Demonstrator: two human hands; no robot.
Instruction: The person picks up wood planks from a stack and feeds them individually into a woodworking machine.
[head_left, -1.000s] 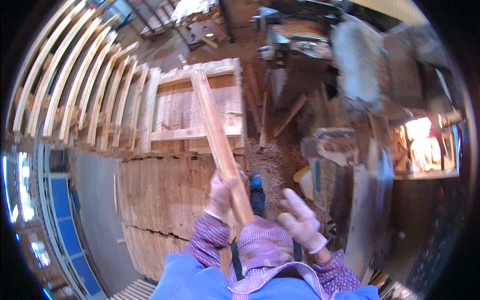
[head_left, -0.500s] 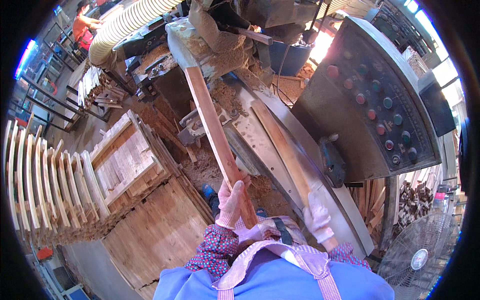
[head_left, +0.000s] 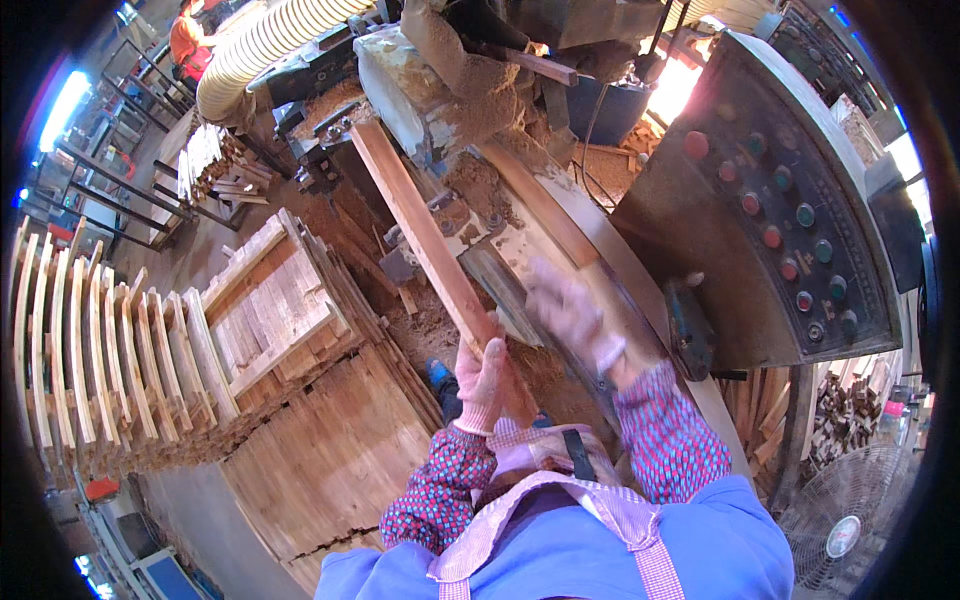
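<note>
A long wooden strip (head_left: 425,240) slants from my body up toward the dusty machine. My gloved left hand (head_left: 482,378) is closed round its lower part, thumb on top. Along the machine's pale metal bed lies a second wooden strip (head_left: 540,212), its far end hidden under the sawdust-covered housing (head_left: 430,90). My gloved right hand (head_left: 575,315) is over the bed, below that strip's near end and apart from it. Its fingers look stretched out and empty, though blurred by motion.
A control panel (head_left: 790,220) with red and green buttons stands at the right, above a fan (head_left: 845,520). Slatted wooden strips (head_left: 110,350) and stacked boards (head_left: 310,460) fill the left. A ribbed hose (head_left: 270,50) runs at the back; a person (head_left: 190,42) is far off.
The strip on the bed has moved farther under the housing. My right hand has come off its near end and swung up and left. My left hand still holds its strip.
</note>
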